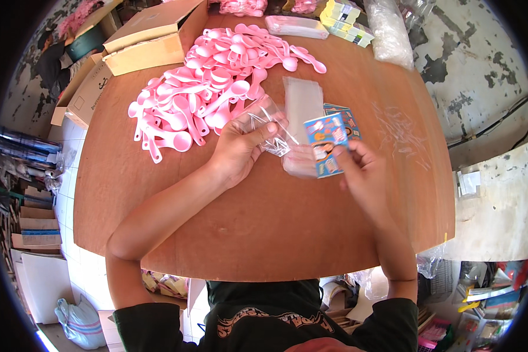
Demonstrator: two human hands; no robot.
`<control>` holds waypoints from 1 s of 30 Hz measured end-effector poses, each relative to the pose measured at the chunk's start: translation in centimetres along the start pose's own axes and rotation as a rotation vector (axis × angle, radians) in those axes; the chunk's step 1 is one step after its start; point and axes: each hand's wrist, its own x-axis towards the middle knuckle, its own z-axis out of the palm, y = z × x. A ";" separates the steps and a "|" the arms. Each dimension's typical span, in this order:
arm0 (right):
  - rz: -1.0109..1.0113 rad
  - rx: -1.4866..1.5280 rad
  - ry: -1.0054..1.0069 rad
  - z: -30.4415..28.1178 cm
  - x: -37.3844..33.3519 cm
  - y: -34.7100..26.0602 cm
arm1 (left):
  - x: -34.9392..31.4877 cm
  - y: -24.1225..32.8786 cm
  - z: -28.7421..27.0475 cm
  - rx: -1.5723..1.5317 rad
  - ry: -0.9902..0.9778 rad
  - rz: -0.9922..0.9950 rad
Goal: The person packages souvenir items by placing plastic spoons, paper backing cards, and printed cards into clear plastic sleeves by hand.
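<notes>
Dark printed shirt (264, 314) of the person lies nearest the camera, below both grips, with the brown table (246, 234) spreading beyond it. Left hand (240, 142): thumb and fingers are together, clamped on a clear plastic bag (268, 117); the thumb lies on the near face and the other fingers are partly hidden. White streaks show on the bag; whether these are glare or contents cannot be told. Right hand (362, 170): thumb and fingers are closed on a blue printed card (327, 141), thumb on its upper face near the right edge, fingertips largely out of sight and slightly blurred. The card is tilted and stands just right of the bag, the two apart. Directly behind the right grip, a second blue card (348, 119) lies partly covered by the held one. Between the grips and extending away from them is a stack of clear sleeves (303, 100). Loose clear strips (400, 132) are scattered to the right of the right grip. Beyond and left of the left grip rises a heap of pink spoons (217, 88), with a cardboard box (144, 56) behind it.
</notes>
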 end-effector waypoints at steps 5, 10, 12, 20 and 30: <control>0.066 0.172 -0.213 2.4 -0.8 1.7 | -0.3 0.0 0.3 -0.032 0.064 0.049; 0.066 0.262 -0.252 3.6 -1.4 1.9 | -0.8 -0.6 1.0 -0.028 0.040 0.012; 0.058 0.253 -0.267 3.9 -1.8 2.1 | -1.0 -0.9 1.2 -0.048 0.016 0.018; 0.024 0.312 -0.193 4.0 -1.7 2.1 | -1.1 -1.0 1.0 -0.105 -0.009 -0.004; -0.002 0.306 -0.156 4.4 -2.1 2.6 | -1.2 -0.7 0.9 -0.150 0.047 -0.005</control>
